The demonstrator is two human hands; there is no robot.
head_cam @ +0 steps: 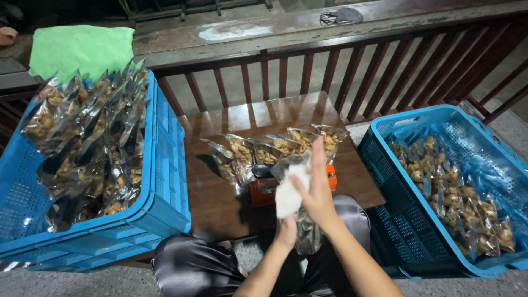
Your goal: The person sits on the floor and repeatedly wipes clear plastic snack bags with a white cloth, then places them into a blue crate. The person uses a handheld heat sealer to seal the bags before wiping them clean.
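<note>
The person sits at a small dark wooden table point(220, 203) with both hands raised over its near edge. The right hand point(318, 190) is uppermost, its fingers point(318, 151) stretched out and close together, pressing flat against a white wad of cloth or paper point(287, 197); the left hand point(286, 231) is just below it, and seems to grip the top of a clear plastic pouch point(308, 234) that hangs down toward the lap, though I cannot tell how its fingers are set because the right wrist and the white wad cover them. Just beyond the hands an orange tool point(263, 192), probably a small sealer, rests on the table, and behind it a row of filled snack pouches point(275, 149) leans in a fan from left to right. To the left a blue plastic crate point(165, 181) is heaped with more pouches point(88, 143) of the same pale brown snack, a green cloth point(80, 48) lying at its far side; to the right a second blue crate point(385, 159), lower down, holds a looser layer of packets point(456, 198). A brown wooden railing point(352, 71) runs across the far side. I judge that one pouch is being wiped or pressed at its mouth with the white wad, between filling and sealing. The next move would call for keeping the pouch upright and its mouth flat and clean, then bringing it level to the orange tool without spilling the contents.
</note>
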